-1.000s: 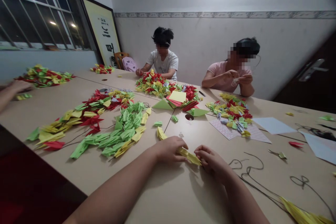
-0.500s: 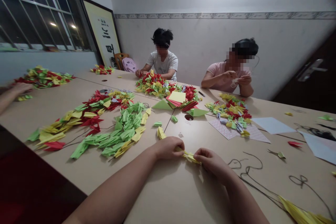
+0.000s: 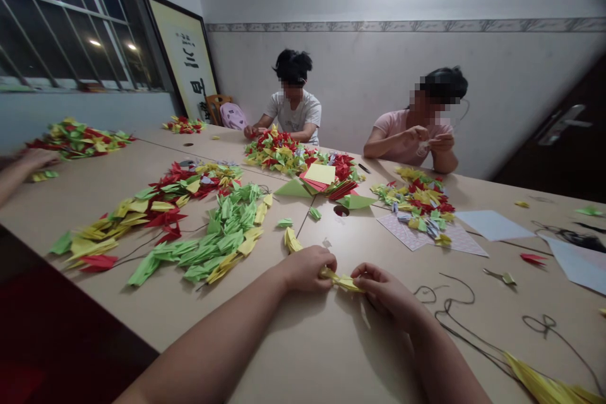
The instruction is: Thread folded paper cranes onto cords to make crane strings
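Observation:
My left hand (image 3: 312, 268) is closed on one end of a yellow folded paper piece (image 3: 344, 282), low over the table in front of me. The fingers of my right hand (image 3: 382, 287) pinch the piece's other end. Part of the paper is hidden by my fingers. Just beyond my left hand lies a curved yellow folded-paper bundle (image 3: 291, 240). A green folded paper piece (image 3: 315, 213) rests farther back. To the left are green folded papers (image 3: 222, 233) in a long pile, beside a strung row of yellow, red and green ones (image 3: 156, 205).
Dark cords (image 3: 466, 334), a metal clip (image 3: 508, 278) and a yellow paper bundle (image 3: 540, 379) lie at right. Coloured paper sheets (image 3: 320, 173) sit mid-table by a cable hole. Two people (image 3: 293, 107) work opposite; another person's hand (image 3: 40, 159) shows at far left.
My hands have shifted very slightly, and more of the yellow paper now shows between them. The right fingers have lifted a little. Piles on the table stay the same.

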A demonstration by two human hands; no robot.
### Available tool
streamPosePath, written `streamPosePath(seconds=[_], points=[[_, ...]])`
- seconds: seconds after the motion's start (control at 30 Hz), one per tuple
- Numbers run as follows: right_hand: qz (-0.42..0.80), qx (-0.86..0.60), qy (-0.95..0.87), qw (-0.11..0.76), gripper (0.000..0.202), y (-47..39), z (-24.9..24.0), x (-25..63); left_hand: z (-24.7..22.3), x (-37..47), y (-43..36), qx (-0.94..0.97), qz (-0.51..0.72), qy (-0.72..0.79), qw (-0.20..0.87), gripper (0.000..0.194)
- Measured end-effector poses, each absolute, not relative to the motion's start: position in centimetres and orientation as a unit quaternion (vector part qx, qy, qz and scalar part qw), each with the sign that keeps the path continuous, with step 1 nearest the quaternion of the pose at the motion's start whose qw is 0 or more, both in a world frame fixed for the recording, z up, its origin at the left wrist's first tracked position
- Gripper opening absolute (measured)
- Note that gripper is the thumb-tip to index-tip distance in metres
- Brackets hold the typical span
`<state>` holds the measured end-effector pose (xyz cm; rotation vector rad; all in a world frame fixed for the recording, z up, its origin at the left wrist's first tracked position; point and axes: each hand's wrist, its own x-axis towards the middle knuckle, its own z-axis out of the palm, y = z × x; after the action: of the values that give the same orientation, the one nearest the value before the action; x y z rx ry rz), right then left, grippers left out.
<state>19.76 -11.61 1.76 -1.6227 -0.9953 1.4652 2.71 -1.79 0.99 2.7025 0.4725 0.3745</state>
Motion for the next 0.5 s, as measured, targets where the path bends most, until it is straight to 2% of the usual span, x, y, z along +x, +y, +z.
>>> streamPosePath(seconds=[0.5], points=[[0.613,-0.56,-0.391,0.397,0.034,-11.5,0.8,20.9,0.9,2.7,-1.7,0.95,0.114,0.216,0.195,0.008]])
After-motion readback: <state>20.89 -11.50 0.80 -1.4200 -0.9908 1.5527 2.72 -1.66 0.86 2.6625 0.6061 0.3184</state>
